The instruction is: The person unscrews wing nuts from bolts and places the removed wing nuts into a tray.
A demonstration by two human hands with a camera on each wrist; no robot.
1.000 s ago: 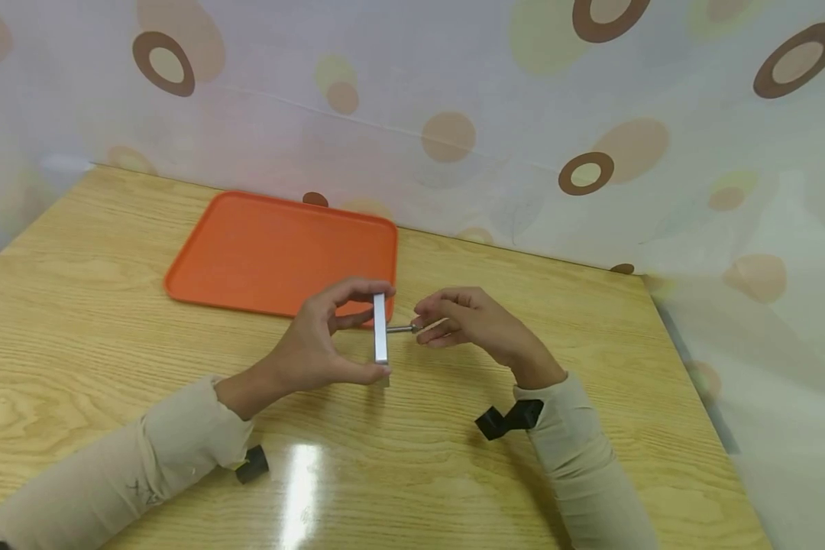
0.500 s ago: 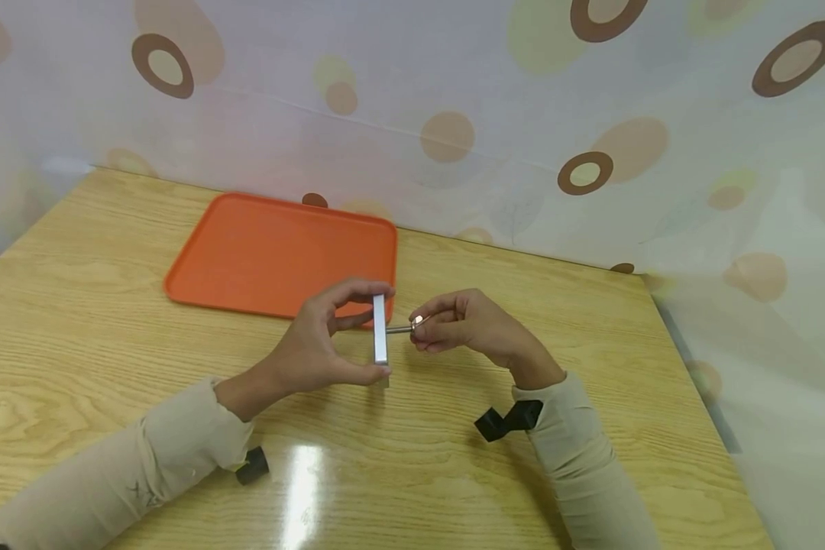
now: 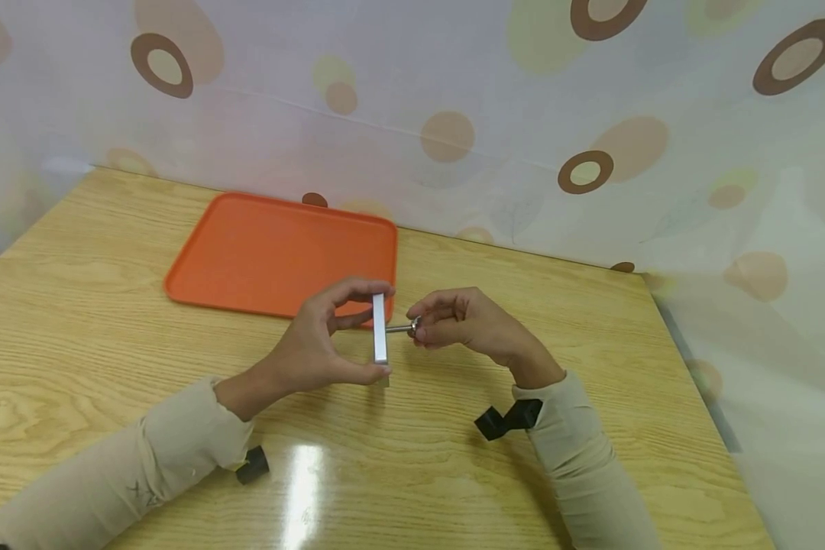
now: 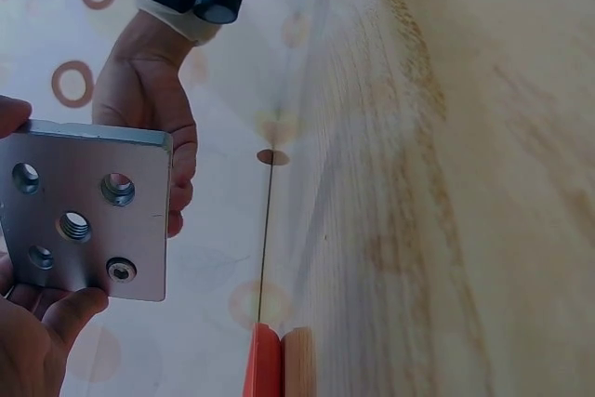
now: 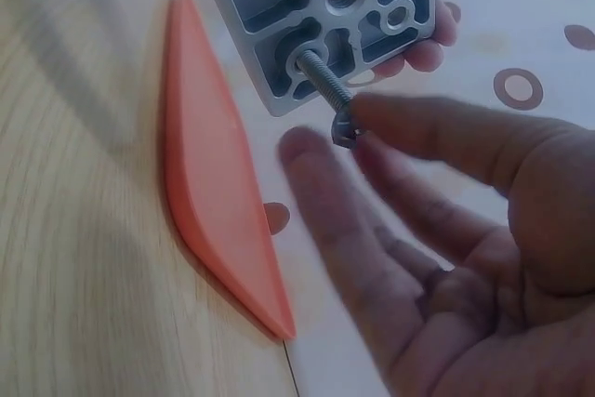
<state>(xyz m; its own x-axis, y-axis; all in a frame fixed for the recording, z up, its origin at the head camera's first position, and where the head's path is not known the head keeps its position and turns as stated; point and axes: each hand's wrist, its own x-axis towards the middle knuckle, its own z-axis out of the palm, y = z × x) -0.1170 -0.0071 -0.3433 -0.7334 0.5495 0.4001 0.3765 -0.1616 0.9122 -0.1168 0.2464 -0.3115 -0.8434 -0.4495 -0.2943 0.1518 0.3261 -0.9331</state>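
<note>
A square metal plate (image 4: 93, 211) with several holes is gripped at its edges by my left hand (image 3: 326, 336), upright above the table. Its ribbed side (image 5: 321, 6) faces my right hand. A bolt (image 5: 323, 79) runs through a corner hole, its recessed head (image 4: 121, 270) on the flat side and its threaded shank sticking out of the ribbed side. At the shank's free end sits a small shiny nut (image 5: 344, 127). My right hand (image 3: 470, 325) has its fingers around that nut; one fingertip (image 5: 372, 111) touches it, while another finger (image 5: 311, 155) stands a little away.
An orange tray (image 3: 282, 252) lies behind my left hand on the wooden table (image 3: 385, 466). A patterned sheet (image 3: 385, 114) hangs along the table's back and right side. Black wrist cameras (image 3: 509, 420) are strapped to both forearms.
My right fingers have shifted around the nut, from spread to curled in, then slightly loosened. The nut shows a different face. My left hand and the plate have stayed in place.
</note>
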